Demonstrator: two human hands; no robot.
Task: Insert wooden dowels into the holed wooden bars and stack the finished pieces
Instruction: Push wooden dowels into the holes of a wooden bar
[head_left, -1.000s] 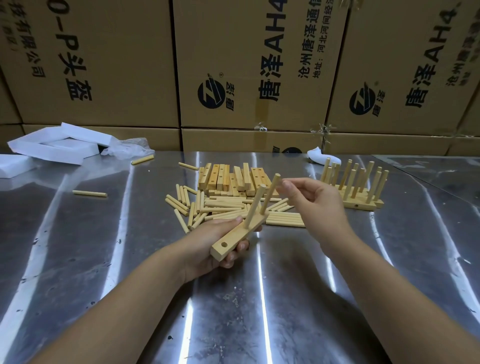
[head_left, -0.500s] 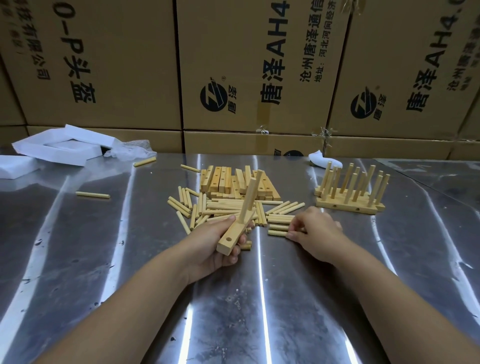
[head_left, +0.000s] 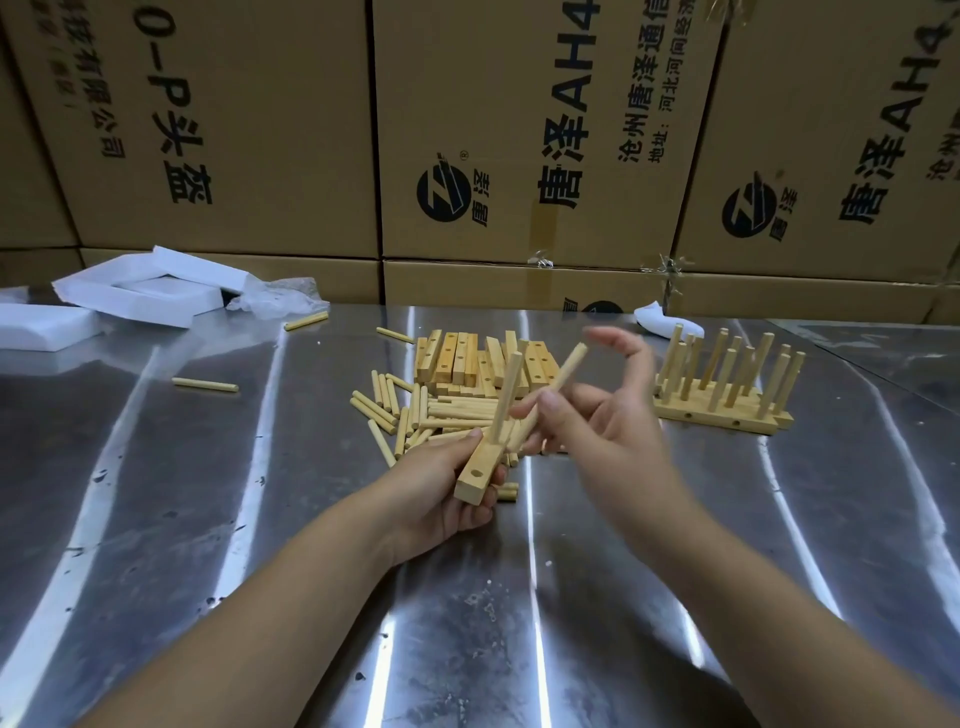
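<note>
My left hand (head_left: 441, 493) grips a holed wooden bar (head_left: 480, 470) from below, its near hole empty. One dowel (head_left: 506, 395) stands upright in the bar. My right hand (head_left: 597, 421), blurred, pinches a second dowel (head_left: 563, 376) that slants up from the bar's far end, index finger raised. On the metal table behind lie a heap of loose dowels (head_left: 415, 410) and a heap of holed bars (head_left: 462, 358). Finished pieces (head_left: 727, 402) with upright dowels stand together at the right.
Stray dowels (head_left: 205, 385) lie on the steel table (head_left: 311, 597) at the left. White foam pieces (head_left: 135, 293) and a plastic bag (head_left: 275, 297) sit at the back left. Stacked cardboard boxes (head_left: 519, 130) wall off the table's far edge.
My right hand dropped to the loose dowels half a second ago, then rose with a dowel to the bar. My left hand kept hold of the bar, tilting it slightly.
</note>
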